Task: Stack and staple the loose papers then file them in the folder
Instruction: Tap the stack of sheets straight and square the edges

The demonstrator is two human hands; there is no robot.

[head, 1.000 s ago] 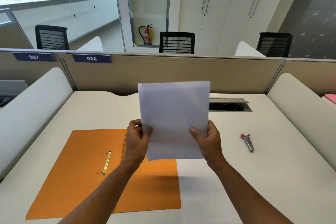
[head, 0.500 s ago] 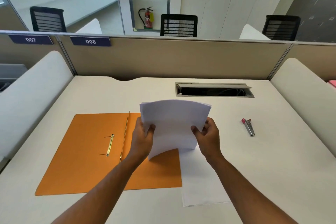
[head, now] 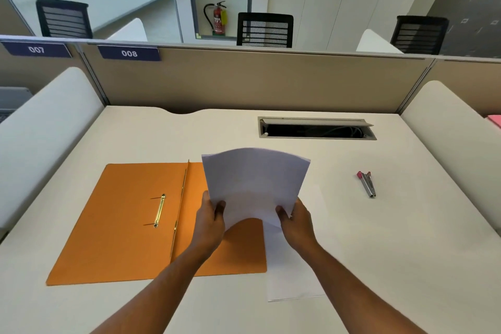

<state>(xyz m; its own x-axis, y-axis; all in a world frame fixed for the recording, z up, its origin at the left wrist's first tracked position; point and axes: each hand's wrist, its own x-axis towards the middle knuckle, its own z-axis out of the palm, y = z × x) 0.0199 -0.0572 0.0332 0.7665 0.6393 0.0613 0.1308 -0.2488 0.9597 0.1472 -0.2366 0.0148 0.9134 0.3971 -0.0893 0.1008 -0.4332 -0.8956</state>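
Note:
I hold a small stack of white papers [head: 254, 182] above the desk, tilted away from me and bowed. My left hand [head: 210, 221] grips its lower left edge with the thumb on top. My right hand [head: 294, 221] grips the lower right edge the same way. An open orange folder [head: 130, 225] lies flat on the desk to the left, with a brass fastener [head: 159, 210] on its left half. Another white sheet [head: 292, 271] lies on the desk under my right hand, beside the folder. A small pink and silver stapler [head: 367, 183] lies to the right.
An open cable slot [head: 315, 129] is cut in the white desk [head: 379, 252] near the beige partition [head: 244, 81]. White curved dividers [head: 46, 127] bound the desk on both sides. Black chairs stand beyond the partition.
The stack came down from upright in front of me and tipped forward and lower towards the desk. The head view dropped too. Both hands kept their grip.

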